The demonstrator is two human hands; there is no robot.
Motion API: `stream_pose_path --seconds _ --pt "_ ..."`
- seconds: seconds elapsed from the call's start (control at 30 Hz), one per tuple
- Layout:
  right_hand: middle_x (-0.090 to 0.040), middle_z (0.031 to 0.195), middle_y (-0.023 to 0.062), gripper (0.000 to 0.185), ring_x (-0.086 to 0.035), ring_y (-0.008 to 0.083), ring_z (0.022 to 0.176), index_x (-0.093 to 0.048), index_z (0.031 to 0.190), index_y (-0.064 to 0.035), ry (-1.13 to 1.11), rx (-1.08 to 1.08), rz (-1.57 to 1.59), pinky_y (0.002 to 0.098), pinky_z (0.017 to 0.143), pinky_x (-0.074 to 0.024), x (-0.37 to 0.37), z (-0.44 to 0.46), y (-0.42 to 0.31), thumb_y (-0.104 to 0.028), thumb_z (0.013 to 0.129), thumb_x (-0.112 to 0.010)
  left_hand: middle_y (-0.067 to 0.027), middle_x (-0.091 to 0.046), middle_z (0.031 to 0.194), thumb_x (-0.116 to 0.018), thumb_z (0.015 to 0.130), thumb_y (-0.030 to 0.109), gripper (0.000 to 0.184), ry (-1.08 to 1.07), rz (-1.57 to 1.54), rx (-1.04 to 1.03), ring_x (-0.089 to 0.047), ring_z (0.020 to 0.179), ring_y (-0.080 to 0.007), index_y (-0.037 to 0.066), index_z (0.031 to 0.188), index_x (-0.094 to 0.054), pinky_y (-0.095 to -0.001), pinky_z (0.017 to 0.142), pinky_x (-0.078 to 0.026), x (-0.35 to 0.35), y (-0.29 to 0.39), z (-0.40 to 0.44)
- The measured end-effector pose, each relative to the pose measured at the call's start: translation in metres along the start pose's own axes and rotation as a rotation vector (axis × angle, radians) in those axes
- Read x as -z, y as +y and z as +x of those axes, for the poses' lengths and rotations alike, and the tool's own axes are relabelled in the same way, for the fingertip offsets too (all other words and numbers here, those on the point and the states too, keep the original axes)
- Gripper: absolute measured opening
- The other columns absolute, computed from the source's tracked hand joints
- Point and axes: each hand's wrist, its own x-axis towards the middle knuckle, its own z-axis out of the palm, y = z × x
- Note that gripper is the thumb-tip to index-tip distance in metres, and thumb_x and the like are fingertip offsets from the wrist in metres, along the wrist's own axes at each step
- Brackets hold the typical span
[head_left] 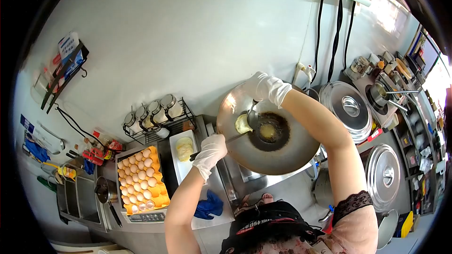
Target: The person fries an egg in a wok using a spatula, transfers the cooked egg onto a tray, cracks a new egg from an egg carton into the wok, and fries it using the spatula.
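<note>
A large round wok [296,153] sits on the stove, with oil pooled in its dark centre. My gloved left hand [212,151] is closed around the handle of a thin utensil [238,136], whose tip reaches into the wok near a pale fried egg [242,123]. At the wok's far rim, my gloved right hand [264,88] grips a ladle [253,118], its bowl against the egg's right side. Left of the wok, a white rectangular tray [177,137] holds pale folded food [184,149], close to my left hand.
An orange carton of eggs [162,193] stands at the left, beside a blue cloth [209,205]. Behind are jars in a black rack [155,136]. Lidded pots [349,107] stand right of the wok. A saucepan [106,189] and sink [87,200] are far left.
</note>
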Motion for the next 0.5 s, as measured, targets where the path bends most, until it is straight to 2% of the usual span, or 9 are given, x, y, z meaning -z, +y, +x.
stream_pose_path --seconds 0.37,0.43,0.5 --pt "-0.072 0.081 0.0079 0.015 -0.068 0.0253 0.072 -0.075 0.085 -0.0074 0.039 0.006 -0.073 0.0367 0.063 -0.054 -0.012 0.031 0.0 -0.016 0.075 -0.067 -0.0204 -0.07 0.099 -0.06 0.08 0.01 0.02 0.016 -0.016 -0.013 -0.067 0.095 -0.0364 0.001 0.093 -0.072 -0.0419 0.081 -0.054 0.001 -0.024 -0.02" --pt "-0.072 0.081 0.0079 0.015 -0.068 0.0253 0.072 -0.075 0.085 -0.0074 0.046 -0.003 -0.101 0.0366 0.063 -0.054 -0.011 0.038 -0.001 -0.016 0.075 -0.067 -0.0164 -0.07 0.095 -0.055 0.078 0.008 0.027 0.068 -0.013 0.017 -0.066 0.094 -0.0348 0.012 0.097 -0.074 -0.042 0.082 -0.052 0.0 -0.026 -0.025" --pt "-0.072 0.081 0.008 0.015 -0.068 0.0253 0.072 -0.075 0.084 -0.0074 0.054 -0.007 -0.129 0.0366 0.063 -0.054 -0.011 0.045 -0.004 -0.016 0.075 -0.067 -0.0159 -0.07 0.095 -0.055 0.078 0.008 0.027 0.066 -0.017 0.023 -0.066 0.093 -0.0349 0.012 0.097 -0.074 -0.0423 0.081 -0.052 -0.001 -0.028 -0.027"
